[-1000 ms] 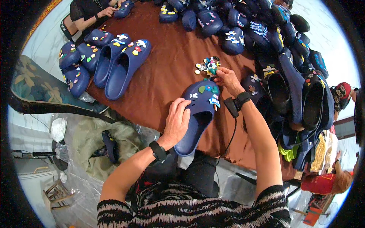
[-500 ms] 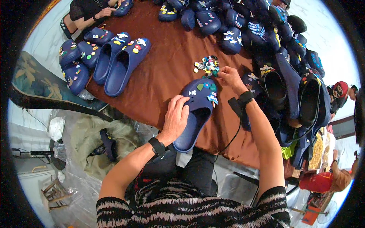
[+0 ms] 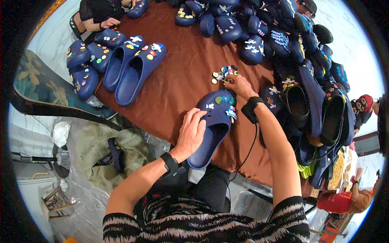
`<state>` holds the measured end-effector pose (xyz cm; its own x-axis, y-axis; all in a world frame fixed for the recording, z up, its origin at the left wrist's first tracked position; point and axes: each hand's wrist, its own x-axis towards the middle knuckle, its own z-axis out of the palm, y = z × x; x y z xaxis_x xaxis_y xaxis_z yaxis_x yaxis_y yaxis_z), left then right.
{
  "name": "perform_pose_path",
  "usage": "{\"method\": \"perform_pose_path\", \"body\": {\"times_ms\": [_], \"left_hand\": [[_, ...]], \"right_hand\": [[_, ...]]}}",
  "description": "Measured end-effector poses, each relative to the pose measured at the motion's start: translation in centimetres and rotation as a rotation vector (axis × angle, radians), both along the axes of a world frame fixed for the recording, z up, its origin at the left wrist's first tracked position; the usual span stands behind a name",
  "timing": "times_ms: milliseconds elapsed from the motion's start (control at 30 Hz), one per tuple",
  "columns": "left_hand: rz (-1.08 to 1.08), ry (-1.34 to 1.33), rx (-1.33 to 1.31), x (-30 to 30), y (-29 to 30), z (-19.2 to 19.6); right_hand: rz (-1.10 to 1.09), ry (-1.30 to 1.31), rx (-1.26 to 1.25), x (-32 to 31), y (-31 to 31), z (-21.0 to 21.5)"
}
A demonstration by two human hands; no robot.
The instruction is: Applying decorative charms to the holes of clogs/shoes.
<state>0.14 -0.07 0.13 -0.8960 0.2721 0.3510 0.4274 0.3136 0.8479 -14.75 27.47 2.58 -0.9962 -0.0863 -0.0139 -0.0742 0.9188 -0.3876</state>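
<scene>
At centre frame, a navy clog [image 3: 212,129] lies on a brown table [image 3: 178,85], its long axis slanting from lower left to upper right, toe uppermost. The left hand [image 3: 192,131] rests open on its side, steadying it. The right hand [image 3: 239,85] pinches at a small pile of charms [image 3: 223,74]. Charm-fitting seems underway; next calls for pressing 1 into a hole.
</scene>
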Motion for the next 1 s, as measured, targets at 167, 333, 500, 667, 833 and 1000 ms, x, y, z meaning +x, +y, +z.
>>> {"method": "perform_pose_path", "body": {"times_ms": [167, 333, 500, 667, 833, 1000], "left_hand": [[-0.010, -0.012, -0.007, 0.0, 0.1, 0.0], [-0.011, 0.004, 0.002, -0.1, 0.3, 0.1], [-0.023, 0.001, -0.004, -0.1, 1.0, 0.0], [-0.044, -0.055, 0.012, 0.1, 1.3, 0.4], [-0.040, -0.048, 0.002, 0.1, 1.0, 0.5], [-0.035, -0.036, 0.002, 0.0, 1.1, 0.4]], "right_hand": [[0.073, 0.127, -0.034, -0.9, 1.5, -1.3], [-0.283, 0.177, -0.044, -1.7, 3.5, -1.2], [-0.177, 0.079, -0.191, -1.3, 2.3, -1.8], [-0.097, -0.079, -0.250, -1.7, 2.4, -1.0], [-0.248, 0.020, -0.037, -2.3, 1.8, 0.5], [-0.283, 0.067, -0.099, -4.8, 2.3, -0.1]]}}
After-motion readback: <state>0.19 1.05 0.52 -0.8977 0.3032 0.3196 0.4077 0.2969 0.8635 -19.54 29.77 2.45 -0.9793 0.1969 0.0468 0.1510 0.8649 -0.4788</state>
